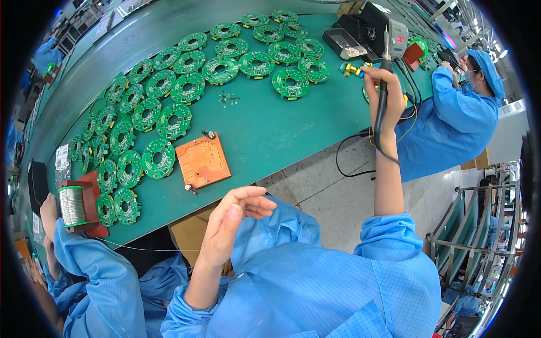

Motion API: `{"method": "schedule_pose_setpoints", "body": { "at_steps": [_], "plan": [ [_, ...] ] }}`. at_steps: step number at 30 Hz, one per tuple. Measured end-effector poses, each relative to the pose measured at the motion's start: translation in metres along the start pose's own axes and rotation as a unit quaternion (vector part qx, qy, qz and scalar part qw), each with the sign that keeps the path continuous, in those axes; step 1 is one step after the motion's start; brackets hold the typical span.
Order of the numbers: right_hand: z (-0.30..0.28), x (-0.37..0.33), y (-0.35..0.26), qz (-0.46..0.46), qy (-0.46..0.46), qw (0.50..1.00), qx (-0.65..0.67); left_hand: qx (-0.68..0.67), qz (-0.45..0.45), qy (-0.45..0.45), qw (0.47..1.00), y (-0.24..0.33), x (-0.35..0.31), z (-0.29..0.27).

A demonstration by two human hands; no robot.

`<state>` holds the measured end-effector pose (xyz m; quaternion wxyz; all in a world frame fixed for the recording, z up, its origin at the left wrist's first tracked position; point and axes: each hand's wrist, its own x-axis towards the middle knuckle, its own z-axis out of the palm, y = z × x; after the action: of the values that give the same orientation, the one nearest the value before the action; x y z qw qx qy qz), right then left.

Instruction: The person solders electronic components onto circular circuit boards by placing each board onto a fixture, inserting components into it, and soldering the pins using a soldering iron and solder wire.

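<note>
My right hand [389, 93] is raised over the right end of the bench, wrapped round the black handle of a soldering iron [386, 63]. The iron stands nearly upright, tip upward, its cable hanging past my wrist. At my right fingertips is a small yellow and green part [350, 69]; I cannot tell whether they touch it. My left hand [234, 217] hovers before the bench's front edge, fingers stretched and slightly bent, with nothing visible in it. Nearest to it on the bench lies an orange square fixture plate [204, 160] with black clamps at two corners.
Several round green circuit boards [189, 88] cover the bench's left and far parts. A solder wire spool [72, 205] stands at the left on a red-brown holder, near another person's hand [49, 209]. Black trays [344, 44] and a grey soldering station [398, 38] sit far right, beside a seated co-worker [456, 121].
</note>
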<state>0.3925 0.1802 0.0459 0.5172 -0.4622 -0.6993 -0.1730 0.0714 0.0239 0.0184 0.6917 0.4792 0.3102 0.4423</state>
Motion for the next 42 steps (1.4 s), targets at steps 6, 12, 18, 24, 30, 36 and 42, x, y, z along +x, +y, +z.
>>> {"method": "schedule_pose_setpoints", "body": {
  "at_steps": [6,12,18,24,30,36,42],
  "plan": [
    [0.025,0.006,0.03,-0.046,-0.037,0.997,-0.039,0.011,-0.01,0.001,1.0,-0.001,-0.001,0.001],
    [0.019,0.004,0.011,-0.029,-0.159,0.986,-0.034,0.015,-0.014,0.003,1.0,-0.002,-0.004,-0.001],
    [-0.014,-0.011,0.022,0.03,-0.124,0.989,-0.076,0.005,-0.02,0.007,1.0,-0.004,-0.009,-0.004],
    [-0.035,-0.036,0.029,0.137,-0.153,0.969,-0.135,0.02,-0.049,0.002,0.999,-0.016,-0.022,-0.013],
    [-0.036,-0.045,0.006,0.11,-0.168,0.973,-0.11,0.133,-0.071,-0.03,0.988,-0.006,-0.024,-0.008],
    [-0.026,-0.057,-0.049,0.071,-0.216,0.97,0.088,0.144,-0.064,-0.023,0.987,-0.004,-0.025,-0.008],
    [0.013,-0.059,-0.106,-0.038,-0.247,0.943,0.22,0.176,0.004,0.006,0.984,0.0,-0.027,-0.007]
  ]
}}
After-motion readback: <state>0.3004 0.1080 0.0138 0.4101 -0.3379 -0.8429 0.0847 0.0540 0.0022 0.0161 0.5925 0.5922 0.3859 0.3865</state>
